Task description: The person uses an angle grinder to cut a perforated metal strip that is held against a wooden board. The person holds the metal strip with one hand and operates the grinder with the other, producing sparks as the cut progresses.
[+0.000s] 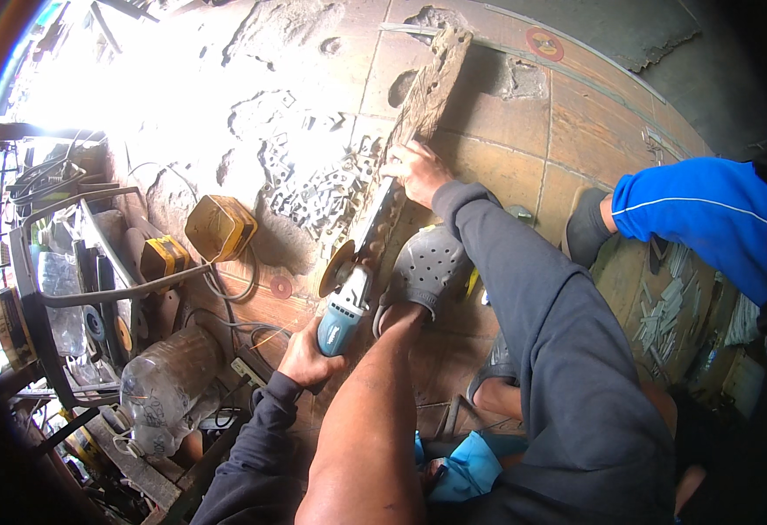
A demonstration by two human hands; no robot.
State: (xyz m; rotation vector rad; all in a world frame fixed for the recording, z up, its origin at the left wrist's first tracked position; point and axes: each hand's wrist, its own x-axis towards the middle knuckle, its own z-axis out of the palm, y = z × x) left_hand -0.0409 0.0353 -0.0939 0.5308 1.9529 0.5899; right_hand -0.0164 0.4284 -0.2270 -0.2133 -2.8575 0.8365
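My left hand [309,360] is wrapped round the teal body of an angle grinder [340,328]. The grinder's thin brown disc [338,267] stands on edge beside the near end of a flat metal bar [378,217]. Farther up that bar, my right hand [418,171] grips it against a rough wooden plank [432,92], fingers closed. My foot in a grey clog [425,267] is beside the plank and appears to press on it; the exact contact is hidden. Many small cut metal pieces [313,179] lie on the floor left of the plank.
Cut-open yellow containers [217,229], a loose reddish disc [281,287], cables [235,328] and a large clear plastic bottle [160,385] are on the left, near a metal frame [125,293]. Another person's blue-clad leg [694,214] and thin metal strips [664,315] are at right.
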